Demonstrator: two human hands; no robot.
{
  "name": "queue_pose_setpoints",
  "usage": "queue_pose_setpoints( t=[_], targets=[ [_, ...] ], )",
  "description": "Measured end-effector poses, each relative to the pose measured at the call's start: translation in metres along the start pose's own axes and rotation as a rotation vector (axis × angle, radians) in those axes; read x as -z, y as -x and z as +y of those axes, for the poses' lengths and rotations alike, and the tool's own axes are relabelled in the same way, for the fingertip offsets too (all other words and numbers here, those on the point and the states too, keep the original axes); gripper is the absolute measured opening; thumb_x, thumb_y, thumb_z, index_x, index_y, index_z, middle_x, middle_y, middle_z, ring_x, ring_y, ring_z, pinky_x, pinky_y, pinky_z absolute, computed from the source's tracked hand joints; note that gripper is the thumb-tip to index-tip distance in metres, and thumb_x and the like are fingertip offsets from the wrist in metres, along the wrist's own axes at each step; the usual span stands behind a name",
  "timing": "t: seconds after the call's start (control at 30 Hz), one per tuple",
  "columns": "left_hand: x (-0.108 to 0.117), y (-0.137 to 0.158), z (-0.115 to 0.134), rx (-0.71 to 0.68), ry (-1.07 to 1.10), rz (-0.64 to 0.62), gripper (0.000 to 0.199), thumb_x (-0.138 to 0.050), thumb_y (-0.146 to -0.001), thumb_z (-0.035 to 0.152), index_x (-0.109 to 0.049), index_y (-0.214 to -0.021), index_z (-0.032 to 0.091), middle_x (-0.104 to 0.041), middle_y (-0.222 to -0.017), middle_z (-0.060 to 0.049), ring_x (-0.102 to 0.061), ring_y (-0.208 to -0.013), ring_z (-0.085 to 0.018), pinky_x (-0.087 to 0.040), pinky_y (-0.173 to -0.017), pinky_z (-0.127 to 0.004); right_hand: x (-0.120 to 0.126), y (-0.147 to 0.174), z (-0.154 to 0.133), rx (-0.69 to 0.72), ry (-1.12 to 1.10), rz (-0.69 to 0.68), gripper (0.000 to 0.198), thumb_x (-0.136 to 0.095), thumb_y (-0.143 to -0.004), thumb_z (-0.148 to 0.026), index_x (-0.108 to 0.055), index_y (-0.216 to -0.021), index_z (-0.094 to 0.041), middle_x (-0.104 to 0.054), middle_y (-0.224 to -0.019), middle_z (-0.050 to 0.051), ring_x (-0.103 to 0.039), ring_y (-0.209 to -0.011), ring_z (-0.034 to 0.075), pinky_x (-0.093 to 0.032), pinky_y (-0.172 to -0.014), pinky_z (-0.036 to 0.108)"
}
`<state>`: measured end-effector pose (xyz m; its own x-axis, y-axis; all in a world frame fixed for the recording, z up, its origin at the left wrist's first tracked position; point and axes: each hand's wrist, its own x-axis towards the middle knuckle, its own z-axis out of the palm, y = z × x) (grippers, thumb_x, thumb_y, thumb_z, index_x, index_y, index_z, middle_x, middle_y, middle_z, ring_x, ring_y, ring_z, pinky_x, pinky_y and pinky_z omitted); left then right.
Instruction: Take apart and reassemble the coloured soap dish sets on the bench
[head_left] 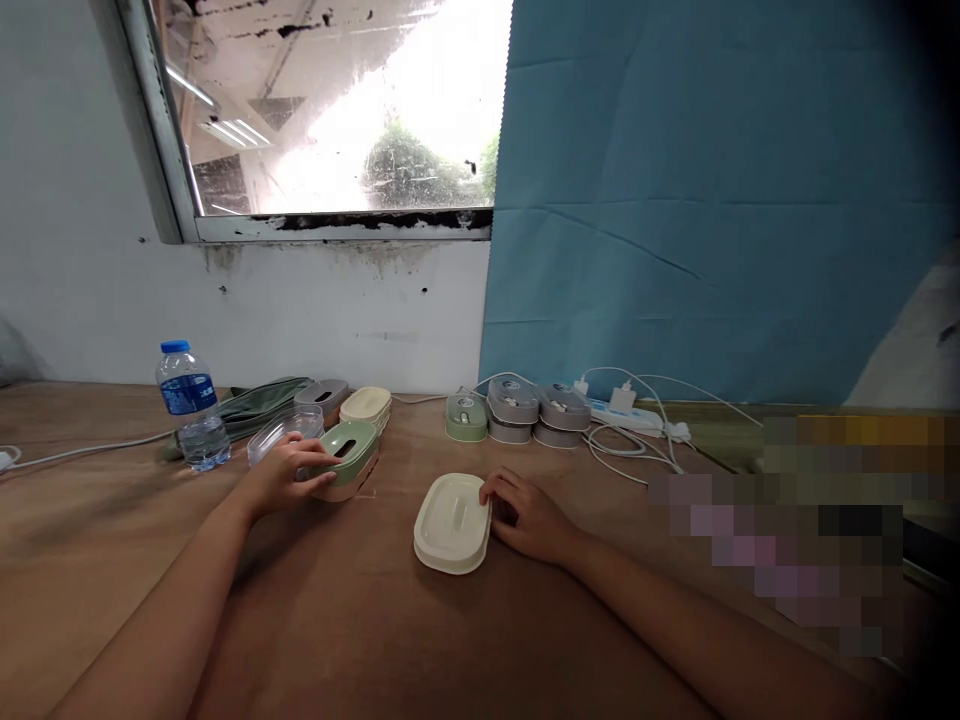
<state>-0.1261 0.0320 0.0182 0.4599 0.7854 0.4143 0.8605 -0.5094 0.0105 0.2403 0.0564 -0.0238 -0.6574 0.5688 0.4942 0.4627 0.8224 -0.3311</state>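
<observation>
Green-lidded box (360,460) partly hidden by left hand (289,474); bottle label (187,394) unreadable; forearms (184,590) cropped below.

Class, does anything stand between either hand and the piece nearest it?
Nothing visible does: the left hand touches the slotted green piece; the right hand touches the front cream piece at its right edge.

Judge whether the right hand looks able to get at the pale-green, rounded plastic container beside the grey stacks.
Probably yes: only bare brown tabletop appears between the right hand and that green container, though the hand touches the cream, oval plastic piece.
</observation>
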Motion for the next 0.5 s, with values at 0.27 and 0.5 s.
queue_pose_setpoints(
  t=[0.27, 0.5],
  targets=[
    [0.0027, 0.0018, -0.0032, -0.002, -0.044, -0.048, 0.035, -0.057, -0.068, 0.048, -0.06, -0.1, 0.033, -0.063, -0.098, 0.003, -0.057, -0.078, -0.014, -0.017, -0.094, -0.04, 0.0003, 0.0006, 0.0001, -0.001, -0.003, -0.019, 0.025, -0.047, -0.065, -0.003, -0.047, -0.085, -0.02, -0.047, -0.086, 0.002, -0.045, -0.06, 0.011, -0.039, -0.057, 0.023],
    [-0.0047, -0.0024, 0.0, 0.0, -0.08, -0.046, 0.028, -0.058, -0.069, 0.039, -0.061, -0.096, 0.03, -0.064, -0.093, 0.003, -0.057, -0.075, -0.014, -0.024, -0.085, -0.037, 0.0008, 0.0, -0.0016, -0.008, 0.007, -0.022, 0.025, -0.048, -0.065, -0.004, -0.048, -0.085, -0.02, -0.047, -0.086, 0.002, -0.046, -0.062, 0.011, -0.039, -0.058, 0.023]
  ],
)
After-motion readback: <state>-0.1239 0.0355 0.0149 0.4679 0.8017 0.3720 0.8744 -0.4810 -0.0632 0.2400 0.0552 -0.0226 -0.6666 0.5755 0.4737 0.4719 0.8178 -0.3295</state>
